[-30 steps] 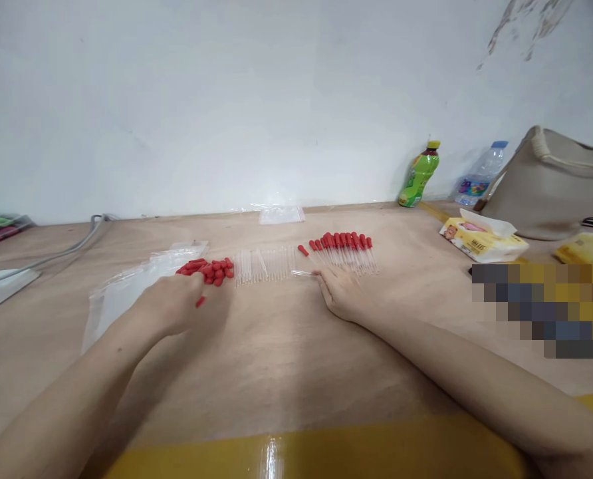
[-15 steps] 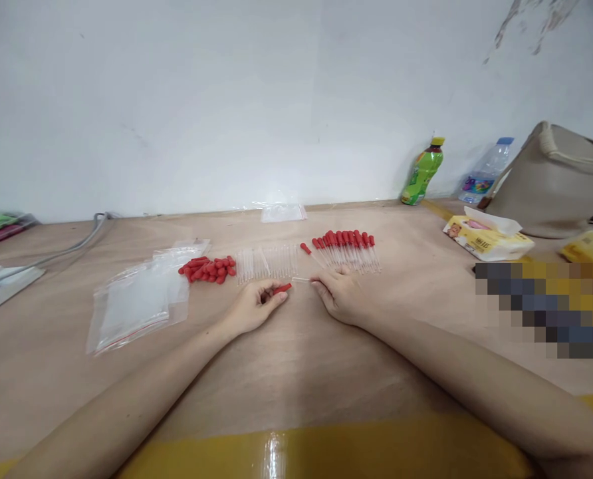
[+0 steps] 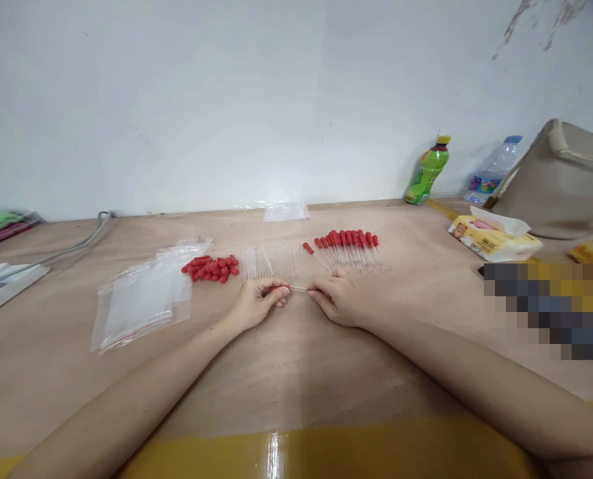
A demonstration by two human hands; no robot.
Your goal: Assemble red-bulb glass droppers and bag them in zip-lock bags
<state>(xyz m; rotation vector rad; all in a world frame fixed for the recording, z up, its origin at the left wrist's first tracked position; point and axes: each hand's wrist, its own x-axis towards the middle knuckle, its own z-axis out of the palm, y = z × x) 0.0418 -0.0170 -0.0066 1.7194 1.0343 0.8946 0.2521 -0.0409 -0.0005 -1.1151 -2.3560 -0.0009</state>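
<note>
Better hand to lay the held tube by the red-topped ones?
Likely the right hand: it grips the clear tube, just in front of the red-topped tubes. The left hand, pinching a red cap, is farther off.

Across the middle of the desk [image 3: 296, 372], from left to right, lie the zip bags [image 3: 137, 299], a heap of bulbs [image 3: 211, 268], a row of tubes [image 3: 281, 259] and a row of droppers [image 3: 354, 238]. In front of the row of tubes, the left hand [image 3: 260, 301] holds a single bulb [image 3: 279, 289]; a lone tube [image 3: 299, 289] runs from there to the right hand [image 3: 337, 297], before the droppers. Behind the tubes, a small bag [image 3: 286, 213] lies near the wall [image 3: 201, 106]. Farther right, a tissue pack [image 3: 493, 241] lies before a drink bottle [image 3: 429, 171], a water bottle [image 3: 490, 176] and a handbag [image 3: 560, 189], ordered left to right. A cable [image 3: 84, 241] lies left of the zip bags.
</note>
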